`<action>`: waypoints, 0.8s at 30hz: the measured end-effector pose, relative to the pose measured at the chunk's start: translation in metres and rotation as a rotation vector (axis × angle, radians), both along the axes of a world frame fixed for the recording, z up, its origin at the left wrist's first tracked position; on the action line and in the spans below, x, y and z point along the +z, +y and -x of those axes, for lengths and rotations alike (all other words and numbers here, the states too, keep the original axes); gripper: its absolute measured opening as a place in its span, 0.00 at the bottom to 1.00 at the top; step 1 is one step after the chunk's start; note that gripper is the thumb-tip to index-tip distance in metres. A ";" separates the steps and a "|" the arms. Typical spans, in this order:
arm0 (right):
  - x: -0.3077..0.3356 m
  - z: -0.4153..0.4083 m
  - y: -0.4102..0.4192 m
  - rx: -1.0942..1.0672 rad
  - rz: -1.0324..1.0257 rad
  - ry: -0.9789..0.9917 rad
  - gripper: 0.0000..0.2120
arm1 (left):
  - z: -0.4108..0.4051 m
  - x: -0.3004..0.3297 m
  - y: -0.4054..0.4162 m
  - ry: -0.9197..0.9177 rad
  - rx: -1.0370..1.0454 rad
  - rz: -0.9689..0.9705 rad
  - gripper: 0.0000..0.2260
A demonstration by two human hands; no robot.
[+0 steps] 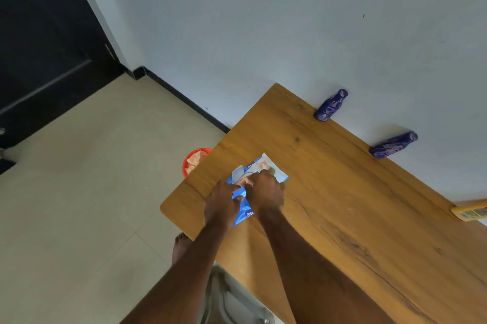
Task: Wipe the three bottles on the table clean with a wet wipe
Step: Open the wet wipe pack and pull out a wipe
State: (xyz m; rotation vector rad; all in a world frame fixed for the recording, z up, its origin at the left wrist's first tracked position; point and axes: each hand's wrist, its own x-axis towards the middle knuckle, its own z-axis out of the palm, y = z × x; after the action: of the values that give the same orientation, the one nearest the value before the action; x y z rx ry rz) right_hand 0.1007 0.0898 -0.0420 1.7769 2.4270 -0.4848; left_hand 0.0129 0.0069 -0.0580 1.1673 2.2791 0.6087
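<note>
I've got both hands on the blue wipe pack (257, 186) lying near the table's (342, 218) left end. Left hand (222, 201) grips the pack's near part, fingers curled on it. Right hand (266, 192) pinches at the pack's opening w/ fingers bunched together. Two dark blue bottles (330, 106) (394, 145) stand by the wall at approx 1 o'clock; yellow bottle (471, 211) at 3 o'clock, cut off by frame edge. Red bin (193, 161) on floor at 10 o'clock from pack.

The yellow bottle (471, 211) at the far right is cut off by the frame's edge. Both hands hide the middle of the wipes packet (257, 178), and the table (342, 205) half hides the red bin (193, 161).
</note>
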 end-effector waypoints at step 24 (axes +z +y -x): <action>-0.020 -0.010 0.001 0.246 -0.084 0.021 0.11 | 0.007 -0.018 0.016 -0.099 0.055 -0.081 0.12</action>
State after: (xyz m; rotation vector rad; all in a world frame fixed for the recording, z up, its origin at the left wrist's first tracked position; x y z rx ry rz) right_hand 0.1103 0.0909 -0.0617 1.4774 2.6686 -0.3830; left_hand 0.0060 0.0229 -0.0756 1.0899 2.2267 0.7693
